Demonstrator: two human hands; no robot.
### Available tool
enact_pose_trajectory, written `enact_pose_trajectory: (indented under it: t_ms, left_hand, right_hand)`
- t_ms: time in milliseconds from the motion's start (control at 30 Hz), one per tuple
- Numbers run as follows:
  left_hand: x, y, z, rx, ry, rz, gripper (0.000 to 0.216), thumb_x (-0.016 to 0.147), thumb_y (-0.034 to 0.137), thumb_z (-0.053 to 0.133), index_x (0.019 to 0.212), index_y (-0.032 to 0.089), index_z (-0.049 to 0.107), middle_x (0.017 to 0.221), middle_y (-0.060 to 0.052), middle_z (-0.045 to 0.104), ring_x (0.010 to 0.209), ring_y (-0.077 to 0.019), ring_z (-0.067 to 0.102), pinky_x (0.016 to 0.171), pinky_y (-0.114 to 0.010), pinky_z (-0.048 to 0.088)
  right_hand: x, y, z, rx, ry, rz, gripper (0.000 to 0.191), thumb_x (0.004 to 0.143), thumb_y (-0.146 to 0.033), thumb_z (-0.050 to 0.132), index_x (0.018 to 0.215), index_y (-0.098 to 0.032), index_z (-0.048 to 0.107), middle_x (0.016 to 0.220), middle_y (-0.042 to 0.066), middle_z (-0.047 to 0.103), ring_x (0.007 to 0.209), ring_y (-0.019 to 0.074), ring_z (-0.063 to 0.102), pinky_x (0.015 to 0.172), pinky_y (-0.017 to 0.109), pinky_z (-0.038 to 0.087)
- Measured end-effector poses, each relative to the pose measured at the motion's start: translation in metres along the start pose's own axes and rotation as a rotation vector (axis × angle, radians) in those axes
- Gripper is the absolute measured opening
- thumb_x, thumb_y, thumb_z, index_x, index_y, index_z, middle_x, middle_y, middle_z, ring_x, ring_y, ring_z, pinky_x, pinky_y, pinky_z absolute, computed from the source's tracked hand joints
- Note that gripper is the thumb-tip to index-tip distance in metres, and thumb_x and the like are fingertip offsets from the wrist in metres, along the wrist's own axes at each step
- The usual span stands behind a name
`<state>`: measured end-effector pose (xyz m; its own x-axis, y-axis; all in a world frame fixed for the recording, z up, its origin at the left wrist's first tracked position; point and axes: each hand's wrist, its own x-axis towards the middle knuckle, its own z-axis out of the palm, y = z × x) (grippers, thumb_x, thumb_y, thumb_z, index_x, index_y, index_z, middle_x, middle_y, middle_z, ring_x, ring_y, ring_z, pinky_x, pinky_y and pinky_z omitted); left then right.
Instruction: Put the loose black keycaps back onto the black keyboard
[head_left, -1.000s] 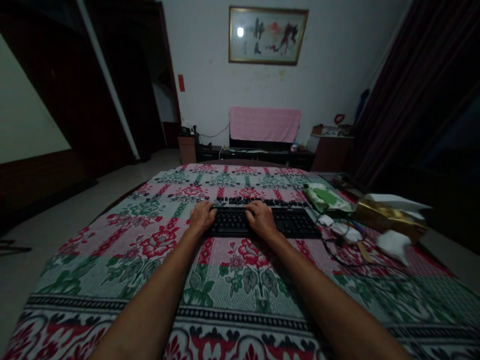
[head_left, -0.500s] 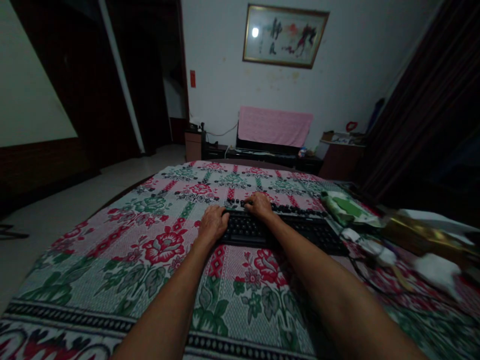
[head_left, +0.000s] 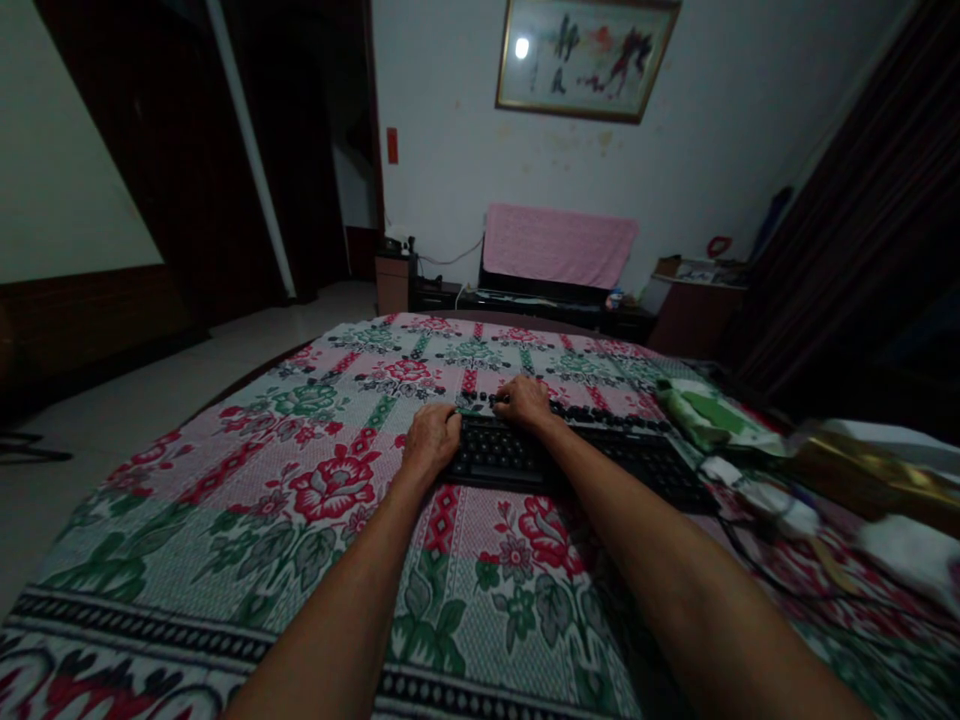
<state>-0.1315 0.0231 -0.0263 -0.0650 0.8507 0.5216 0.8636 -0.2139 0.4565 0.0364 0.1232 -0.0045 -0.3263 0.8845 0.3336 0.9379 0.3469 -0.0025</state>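
A black keyboard (head_left: 499, 455) lies on the flowered cloth in front of me, and part of it is hidden under my right forearm. My left hand (head_left: 433, 438) is closed around the keyboard's left end, thumb along the top corner. Behind the keyboard's far edge runs a line of small black loose keycaps (head_left: 600, 415). Over that line is my right hand (head_left: 525, 402), its fingers curled and pinched together at a small dark piece that looks like one of the keycaps. The fingertips are partly hidden by the hand.
A flowered cloth (head_left: 315, 540) covers the table. To the right lie a green and white packet (head_left: 705, 412), white crumpled items (head_left: 772, 505), a gold box (head_left: 847, 470) and a black cable (head_left: 757, 565). Against the wall, a pink cloth (head_left: 559, 245) hangs over a dark screen.
The view has shifted slightly, so the scene sits a little further right. My left hand stays on the keyboard's end; my right hand stays at the keycap row, its fingers drawn in slightly.
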Motion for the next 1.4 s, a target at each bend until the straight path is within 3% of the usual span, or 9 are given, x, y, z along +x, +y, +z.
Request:
enact_pose_trajectory:
  t_ms: [433,633,767,967,1400]
  left_hand:
    - [0.001,-0.001,0.0,-0.018,0.003,-0.059,0.028,0.077,0.027,0.041,0.093,0.017,0.061,0.092,-0.006,0.062,0.089,-0.0176,0.053,0.083,-0.028,0.038]
    - [0.001,-0.003,0.002,-0.031,0.008,-0.072,0.027,0.076,0.025,0.041,0.093,0.018,0.061,0.093,-0.005,0.062,0.089,-0.0169,0.053,0.084,-0.028,0.038]
    - [0.001,-0.004,0.002,-0.029,0.004,-0.054,0.026,0.075,0.024,0.041,0.092,0.019,0.061,0.092,-0.004,0.062,0.088,-0.0169,0.053,0.084,-0.028,0.039]
    - [0.001,-0.003,0.0,-0.012,-0.026,-0.029,0.023,0.073,0.023,0.043,0.086,0.02,0.062,0.088,-0.003,0.061,0.087,-0.0171,0.052,0.083,-0.029,0.039]
    - [-0.001,-0.002,-0.002,-0.007,-0.028,0.029,0.023,0.072,0.023,0.046,0.086,0.021,0.064,0.089,-0.003,0.06,0.091,-0.0158,0.05,0.087,-0.028,0.037]
  right_hand:
    - [0.002,-0.002,0.001,0.005,-0.023,-0.036,0.019,0.063,-0.035,0.056,0.074,-0.024,0.068,0.082,0.006,0.06,0.083,0.0213,0.05,0.073,0.035,0.034]
    - [-0.002,-0.001,-0.003,0.052,0.074,-0.052,0.019,0.064,-0.032,0.054,0.073,-0.021,0.067,0.086,0.006,0.06,0.084,0.0205,0.05,0.075,0.035,0.033]
    - [-0.017,-0.005,-0.015,0.226,0.143,-0.124,0.02,0.067,-0.03,0.053,0.077,-0.019,0.065,0.086,0.006,0.06,0.083,0.018,0.051,0.075,0.03,0.035]
    - [-0.046,-0.017,-0.027,0.517,0.025,-0.35,0.015,0.067,-0.027,0.054,0.074,-0.017,0.063,0.08,0.003,0.06,0.078,0.0143,0.052,0.072,0.024,0.039]
    - [-0.042,-0.027,-0.02,0.434,-0.066,-0.273,0.016,0.068,-0.027,0.054,0.074,-0.018,0.066,0.078,0.003,0.063,0.076,0.0147,0.055,0.069,0.023,0.039]
